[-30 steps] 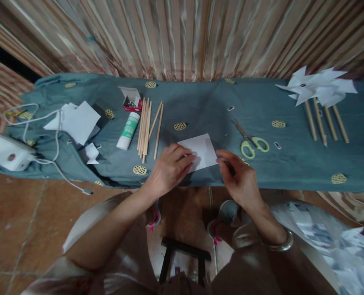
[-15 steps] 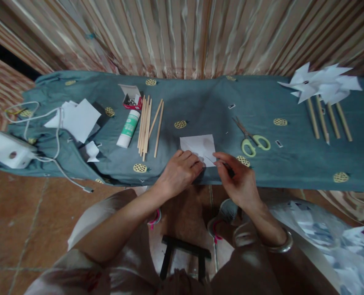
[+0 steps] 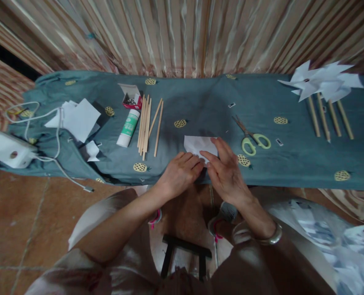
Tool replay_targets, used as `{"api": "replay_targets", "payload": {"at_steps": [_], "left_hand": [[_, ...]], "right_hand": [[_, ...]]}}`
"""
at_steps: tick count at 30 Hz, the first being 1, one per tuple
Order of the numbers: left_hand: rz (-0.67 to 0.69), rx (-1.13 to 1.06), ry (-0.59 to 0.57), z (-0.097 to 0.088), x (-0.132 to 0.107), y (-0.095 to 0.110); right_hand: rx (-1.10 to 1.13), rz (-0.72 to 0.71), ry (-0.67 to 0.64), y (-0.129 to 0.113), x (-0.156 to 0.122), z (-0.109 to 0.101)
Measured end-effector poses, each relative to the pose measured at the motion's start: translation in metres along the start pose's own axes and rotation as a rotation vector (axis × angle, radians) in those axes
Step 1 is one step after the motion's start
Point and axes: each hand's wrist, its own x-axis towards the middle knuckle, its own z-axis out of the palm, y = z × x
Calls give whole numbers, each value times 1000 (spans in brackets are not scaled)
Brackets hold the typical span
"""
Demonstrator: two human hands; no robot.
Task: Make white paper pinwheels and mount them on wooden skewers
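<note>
A white sheet of paper [image 3: 196, 144] lies on the blue-grey cloth [image 3: 200, 106] near the table's front edge. My left hand [image 3: 180, 172] rests on the paper's near left corner, fingers curled and pressing down. My right hand [image 3: 223, 168] lies flat over the paper's right part, fingers stretched out across it. Both hands touch each other over the sheet. Green-handled scissors [image 3: 252, 137] lie just right of my right hand.
Wooden sticks [image 3: 146, 123], a glue stick [image 3: 128, 128] and a red box of pins [image 3: 131, 100] lie left of the paper. Loose white paper [image 3: 77, 119] and a white charger with cable [image 3: 6, 149] sit far left. Paper pinwheels [image 3: 323, 82] on sticks lie far right.
The paper has been folded smaller. My right hand moved left onto it and flattened out; my left hand slid slightly right along the near edge.
</note>
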Motion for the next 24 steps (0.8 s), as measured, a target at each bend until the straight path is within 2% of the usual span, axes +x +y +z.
{"api": "replay_targets", "payload": {"at_steps": [4,16,21,24], "left_hand": [[18,-26,-1,1,-3,0],[26,-25,25,-1,-5,0],[13,-38,18,0,-4,0],[-13,-61,20,1,-4,0]], "right_hand": [[-22,-17,-29,-3,3,6],[-7,-55,1,3,1,13],[23,16,24,-3,2,18],[102,69,-13,-3,4,13]]}}
